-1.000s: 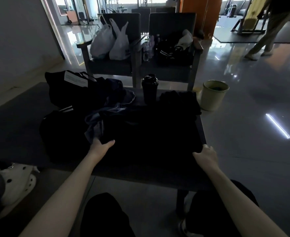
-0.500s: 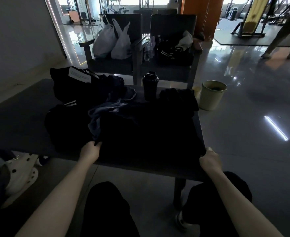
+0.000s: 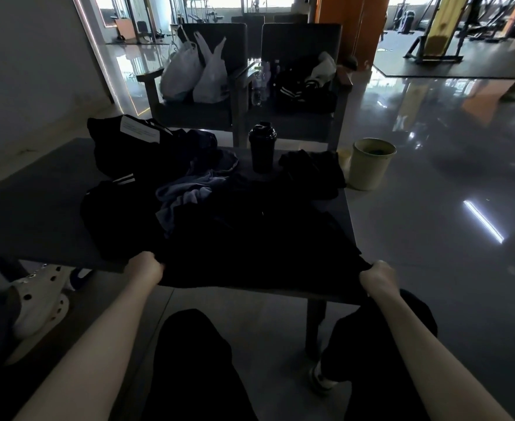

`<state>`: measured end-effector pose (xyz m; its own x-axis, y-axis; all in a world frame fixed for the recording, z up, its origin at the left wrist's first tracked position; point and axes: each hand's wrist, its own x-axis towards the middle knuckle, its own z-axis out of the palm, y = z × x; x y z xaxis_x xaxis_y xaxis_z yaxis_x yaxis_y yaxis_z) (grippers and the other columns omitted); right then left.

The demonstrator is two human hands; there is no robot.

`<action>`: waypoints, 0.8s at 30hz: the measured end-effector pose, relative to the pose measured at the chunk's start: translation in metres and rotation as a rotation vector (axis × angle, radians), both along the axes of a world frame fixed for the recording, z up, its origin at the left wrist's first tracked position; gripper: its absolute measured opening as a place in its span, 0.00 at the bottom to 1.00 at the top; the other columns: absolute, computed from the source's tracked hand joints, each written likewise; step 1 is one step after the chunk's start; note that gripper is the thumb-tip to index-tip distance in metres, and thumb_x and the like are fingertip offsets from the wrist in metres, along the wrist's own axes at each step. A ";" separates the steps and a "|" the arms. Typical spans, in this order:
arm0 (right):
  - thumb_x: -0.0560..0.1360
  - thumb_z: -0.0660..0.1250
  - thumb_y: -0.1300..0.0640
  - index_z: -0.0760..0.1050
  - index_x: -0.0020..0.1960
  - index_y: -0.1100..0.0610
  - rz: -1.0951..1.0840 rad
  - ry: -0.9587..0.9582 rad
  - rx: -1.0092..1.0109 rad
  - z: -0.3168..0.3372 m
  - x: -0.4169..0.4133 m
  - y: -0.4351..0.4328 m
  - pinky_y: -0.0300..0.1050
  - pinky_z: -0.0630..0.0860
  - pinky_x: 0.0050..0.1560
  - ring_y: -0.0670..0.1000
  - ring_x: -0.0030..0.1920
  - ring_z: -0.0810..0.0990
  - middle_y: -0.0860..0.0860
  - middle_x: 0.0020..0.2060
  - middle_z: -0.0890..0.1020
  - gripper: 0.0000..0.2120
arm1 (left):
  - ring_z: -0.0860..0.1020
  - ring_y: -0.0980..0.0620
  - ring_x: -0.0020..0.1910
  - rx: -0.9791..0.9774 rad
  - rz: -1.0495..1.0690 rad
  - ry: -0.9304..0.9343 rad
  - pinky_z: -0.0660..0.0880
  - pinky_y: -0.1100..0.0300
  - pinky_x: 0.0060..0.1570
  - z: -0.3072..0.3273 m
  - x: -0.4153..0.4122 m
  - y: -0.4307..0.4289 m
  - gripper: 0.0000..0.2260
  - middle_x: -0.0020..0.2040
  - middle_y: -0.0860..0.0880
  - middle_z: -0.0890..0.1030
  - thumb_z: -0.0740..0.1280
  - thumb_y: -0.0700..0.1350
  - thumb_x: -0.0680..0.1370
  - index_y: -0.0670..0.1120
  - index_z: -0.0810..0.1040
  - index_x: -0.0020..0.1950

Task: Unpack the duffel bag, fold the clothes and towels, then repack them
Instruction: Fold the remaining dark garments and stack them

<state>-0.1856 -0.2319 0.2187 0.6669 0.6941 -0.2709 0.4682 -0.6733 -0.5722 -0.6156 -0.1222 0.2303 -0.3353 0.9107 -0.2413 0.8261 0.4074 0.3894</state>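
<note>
Head view is showing both grips working at the near edge of the desk (image 3: 37, 208). The left grip (image 3: 147, 267) is pinching one near corner of a black garment (image 3: 256, 244), fingers curled tight round the hem. The right grip (image 3: 377, 276) is pinching the other corner the same way, just off the desk's near right corner. Between them the hem is running taut along the near edge, and the rest of the cloth is lying spread over the right half of the desk.

From where I'm standing, the person seems to be pulling the garment flat before folding it. To do that well, both sides should be drawing back evenly, so the hem is staying parallel to the desk edge and no slack is bunching in the middle. The light is dim and the cloth very dark, so creases are hard to see; a flat palm over the surface would be finding them better than the eye.

Further out, a grey-blue towel (image 3: 186, 192) is lying crumpled against the garment's far left side, and a hard tug could be dragging it along. A black shaker bottle (image 3: 262, 147) is standing upright near the far edge, with a dark folded piece (image 3: 313, 171) beside it at the far right corner. The duffel bag (image 3: 122, 147) is sitting toward the far left corner, waiting for repacking.
</note>
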 end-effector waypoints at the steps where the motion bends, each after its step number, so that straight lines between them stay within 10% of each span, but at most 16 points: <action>1: 0.73 0.58 0.69 0.71 0.49 0.68 -0.003 -0.010 -0.009 0.003 -0.001 -0.001 0.45 0.71 0.38 0.58 0.41 0.75 0.59 0.41 0.75 0.06 | 0.76 0.38 0.55 -0.011 0.026 -0.015 0.75 0.50 0.54 0.003 -0.001 0.000 0.15 0.58 0.37 0.77 0.62 0.45 0.80 0.39 0.74 0.64; 8: 0.72 0.59 0.68 0.70 0.53 0.66 -0.069 0.118 0.097 0.011 -0.001 0.003 0.47 0.75 0.38 0.59 0.41 0.77 0.60 0.44 0.76 0.10 | 0.76 0.44 0.35 0.009 0.220 -0.544 0.73 0.61 0.23 0.022 0.004 -0.011 0.15 0.45 0.39 0.77 0.63 0.42 0.80 0.35 0.70 0.64; 14: 0.74 0.63 0.65 0.73 0.55 0.60 -0.148 0.487 0.597 0.043 -0.002 0.012 0.34 0.66 0.19 0.50 0.29 0.71 0.54 0.35 0.75 0.10 | 0.71 0.50 0.35 0.226 0.271 -0.957 0.70 0.58 0.32 0.064 0.010 0.000 0.15 0.48 0.46 0.75 0.65 0.42 0.79 0.47 0.72 0.66; 20: 0.76 0.63 0.63 0.79 0.49 0.53 -0.087 0.764 0.722 0.063 -0.006 0.030 0.38 0.74 0.34 0.48 0.34 0.77 0.52 0.40 0.80 0.08 | 0.73 0.51 0.37 0.274 0.260 -1.290 0.72 0.60 0.37 0.093 0.029 0.011 0.12 0.43 0.46 0.75 0.55 0.37 0.81 0.47 0.76 0.46; 24: 0.71 0.65 0.67 0.78 0.58 0.58 0.037 0.745 0.702 0.059 0.002 0.045 0.40 0.77 0.43 0.51 0.45 0.80 0.56 0.47 0.81 0.16 | 0.75 0.52 0.42 0.282 0.177 -1.317 0.73 0.61 0.46 0.092 0.034 0.026 0.13 0.44 0.45 0.76 0.55 0.32 0.77 0.44 0.77 0.50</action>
<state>-0.1836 -0.1867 0.2777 0.4701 0.8726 -0.1324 -0.1538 -0.0667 -0.9859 -0.5820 -0.0957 0.3227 -0.1192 0.9510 -0.2853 -0.2748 0.2445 0.9299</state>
